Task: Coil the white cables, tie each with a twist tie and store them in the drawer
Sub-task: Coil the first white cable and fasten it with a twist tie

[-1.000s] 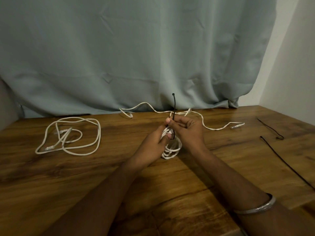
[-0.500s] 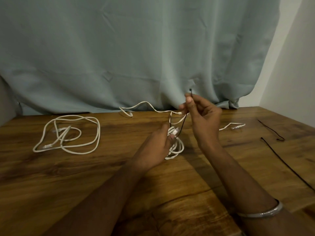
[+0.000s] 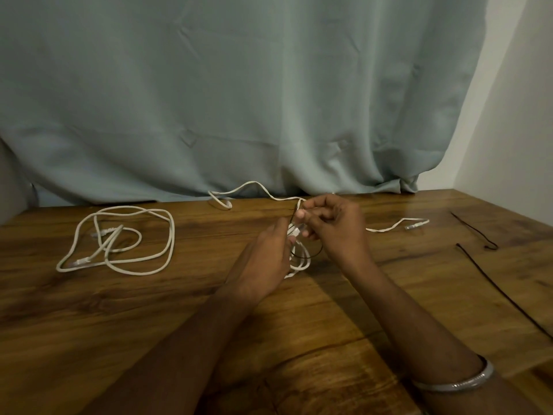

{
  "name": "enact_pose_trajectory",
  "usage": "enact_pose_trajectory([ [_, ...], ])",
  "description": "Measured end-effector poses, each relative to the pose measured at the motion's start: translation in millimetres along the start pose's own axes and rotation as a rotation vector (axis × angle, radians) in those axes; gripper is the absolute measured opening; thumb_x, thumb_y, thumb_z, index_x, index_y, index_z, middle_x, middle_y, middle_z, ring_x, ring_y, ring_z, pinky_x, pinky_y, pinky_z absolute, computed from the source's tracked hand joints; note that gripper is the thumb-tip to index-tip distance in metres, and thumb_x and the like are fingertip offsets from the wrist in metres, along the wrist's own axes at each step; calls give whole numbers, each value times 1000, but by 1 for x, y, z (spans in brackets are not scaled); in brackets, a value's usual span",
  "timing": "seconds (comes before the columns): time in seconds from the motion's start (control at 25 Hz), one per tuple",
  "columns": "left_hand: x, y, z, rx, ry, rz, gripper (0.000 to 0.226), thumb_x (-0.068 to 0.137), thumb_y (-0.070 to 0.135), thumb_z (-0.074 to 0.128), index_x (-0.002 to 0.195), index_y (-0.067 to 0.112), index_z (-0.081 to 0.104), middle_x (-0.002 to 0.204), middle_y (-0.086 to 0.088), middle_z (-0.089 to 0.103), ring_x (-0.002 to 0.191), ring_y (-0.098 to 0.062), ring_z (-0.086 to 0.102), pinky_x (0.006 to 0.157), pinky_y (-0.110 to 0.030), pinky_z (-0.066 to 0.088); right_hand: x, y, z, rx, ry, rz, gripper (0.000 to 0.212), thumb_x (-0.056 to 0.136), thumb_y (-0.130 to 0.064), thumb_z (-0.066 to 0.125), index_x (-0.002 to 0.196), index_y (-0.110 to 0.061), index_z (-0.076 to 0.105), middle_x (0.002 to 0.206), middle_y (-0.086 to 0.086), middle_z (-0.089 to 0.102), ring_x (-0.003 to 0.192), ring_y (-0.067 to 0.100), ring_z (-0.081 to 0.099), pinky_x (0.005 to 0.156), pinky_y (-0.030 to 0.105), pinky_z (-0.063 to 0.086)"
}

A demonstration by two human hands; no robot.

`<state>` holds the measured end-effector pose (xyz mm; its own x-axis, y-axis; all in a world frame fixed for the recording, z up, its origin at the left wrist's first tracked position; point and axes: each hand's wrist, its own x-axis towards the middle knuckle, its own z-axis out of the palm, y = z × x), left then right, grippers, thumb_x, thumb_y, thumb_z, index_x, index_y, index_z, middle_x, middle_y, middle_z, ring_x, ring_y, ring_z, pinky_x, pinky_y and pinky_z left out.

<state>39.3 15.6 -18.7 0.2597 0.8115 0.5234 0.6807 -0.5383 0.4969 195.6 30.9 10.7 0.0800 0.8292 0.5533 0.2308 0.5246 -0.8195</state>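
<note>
Right hand (image 3: 335,226), raised half second ago, back down at coil (image 3: 299,259) mid-tabletop, pinching black tie (image 3: 314,255) looped round it. Left hand (image 3: 266,259) grips coil. Twisting next. Second cable (image 3: 119,238) loose near left edge.

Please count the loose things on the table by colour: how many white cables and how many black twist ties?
White cables: 2, the loose one at left and the coiled one in the hands.
Black twist ties: 3, one around the coil, two at right.
Total: 5
</note>
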Motion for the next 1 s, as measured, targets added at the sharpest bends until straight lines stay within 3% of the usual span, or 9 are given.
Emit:
enact_pose_trajectory([
  [0.12, 1, 0, 1, 27, 25, -12, 6, 105, 25, 46, 101, 29, 43, 94, 4, 59, 78, -12, 57, 63, -31, 39, -1, 1, 0, -62, -25, -34, 19, 90, -1, 75, 103, -12, 69, 79, 3, 80, 63, 14, 75, 63, 31, 62],
  [0.28, 2, 1, 2, 64, 30, -35, 4, 104, 23, 47, 108, 26, 48, 100, 2, 61, 83, -17, 60, 69, -40, 52, 1, 3, -4, -220, 7, -105, 17, 94, -13, 74, 111, -10, 73, 83, -2, 80, 74, 10, 78, 77, 46, 64],
  [0.4, 3, 1, 5, 109, 34, -20, 10, 103, 23, 49, 113, 25, 49, 104, 1, 62, 87, -21, 63, 74, -46, 55, 0, 0, -6, -285, 54, -216, 14, 95, -20, 74, 107, -13, 78, 86, -5, 80, 74, 7, 77, 74, 45, 64],
  [0.52, 2, 3, 5, 111, 23, -9, 16, 102, 21, 53, 118, 25, 50, 107, 3, 61, 87, -16, 61, 73, -36, 52, 0, 0, -6, -343, 60, -264, 16, 94, -22, 74, 107, -15, 80, 90, -6, 80, 76, 5, 76, 76, 42, 64],
  [1.0, 3, 4, 6, 131, 35, -14, 15, 102, 21, 52, 117, 26, 50, 106, 3, 61, 88, -17, 61, 77, -44, 56, 3, 2, -7, -375, 81, -251, 13, 88, -24, 79, 99, -18, 83, 82, -9, 79, 72, 4, 75, 72, 40, 64],
])
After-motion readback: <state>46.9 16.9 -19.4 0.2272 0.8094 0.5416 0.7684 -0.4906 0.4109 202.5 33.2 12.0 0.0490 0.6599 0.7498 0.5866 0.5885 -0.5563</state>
